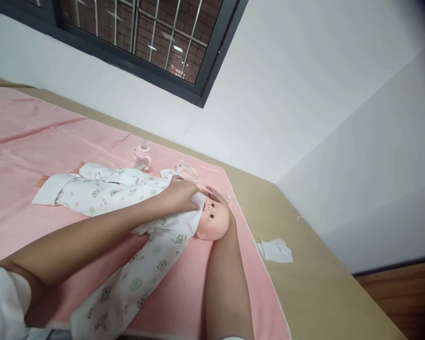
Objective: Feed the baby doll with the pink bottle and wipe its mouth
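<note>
A plastic baby doll (212, 219) in a white animal-print romper (127, 189) lay on a pink towel blanket (28, 141). The left hand (182, 193) pinched the romper's collar at the doll's chin. The right hand (217, 198) rested open-fingered on the doll's forehead. A pink feeding bottle (142, 157) stood beyond the doll.

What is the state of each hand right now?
Left hand: closed, pinching the collar of the white printed cloth baby suit.
Right hand: open, cupped against the bald head of the pink plastic baby doll.
</note>
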Available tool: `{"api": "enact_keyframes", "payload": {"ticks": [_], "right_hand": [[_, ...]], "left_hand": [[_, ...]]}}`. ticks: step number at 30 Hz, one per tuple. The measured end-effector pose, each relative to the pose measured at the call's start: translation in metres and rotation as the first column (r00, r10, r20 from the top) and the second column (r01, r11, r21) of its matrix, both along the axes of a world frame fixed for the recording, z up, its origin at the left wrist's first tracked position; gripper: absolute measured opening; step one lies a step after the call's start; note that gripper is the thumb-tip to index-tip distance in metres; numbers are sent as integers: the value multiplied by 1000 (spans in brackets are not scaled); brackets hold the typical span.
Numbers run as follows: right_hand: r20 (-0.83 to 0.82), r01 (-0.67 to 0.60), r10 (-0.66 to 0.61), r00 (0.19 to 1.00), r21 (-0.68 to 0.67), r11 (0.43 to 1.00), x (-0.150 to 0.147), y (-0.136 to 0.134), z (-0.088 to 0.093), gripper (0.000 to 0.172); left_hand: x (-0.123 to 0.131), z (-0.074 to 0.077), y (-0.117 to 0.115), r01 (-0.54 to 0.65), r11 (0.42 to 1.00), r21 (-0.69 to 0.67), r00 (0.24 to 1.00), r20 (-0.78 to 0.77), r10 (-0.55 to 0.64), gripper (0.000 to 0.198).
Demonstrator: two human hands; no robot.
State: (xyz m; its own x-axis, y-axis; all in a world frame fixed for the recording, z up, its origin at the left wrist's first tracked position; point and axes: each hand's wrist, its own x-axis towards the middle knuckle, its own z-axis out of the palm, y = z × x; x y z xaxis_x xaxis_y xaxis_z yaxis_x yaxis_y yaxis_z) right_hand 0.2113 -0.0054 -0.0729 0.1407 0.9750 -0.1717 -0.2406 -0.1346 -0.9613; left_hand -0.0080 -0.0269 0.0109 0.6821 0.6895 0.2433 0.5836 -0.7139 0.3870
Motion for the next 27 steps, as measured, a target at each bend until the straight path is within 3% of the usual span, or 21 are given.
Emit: {"api": "enact_keyframes", "payload": {"ticks": [12,19,27], "right_hand": [[7,-17,17,1000,-4,1000,-2,-1,0,32],[2,62,-62,998,0,998,-7,-3,5,37],[50,21,-21,999,-12,1000,-14,-8,13,40]], "left_hand": [[0,-5,8,-34,999,6,997,66,34,11],[1,-10,11,-12,1000,-6,993,118,13,11],[2,-14,13,32,999,-28,985,170,-27,15]]}}
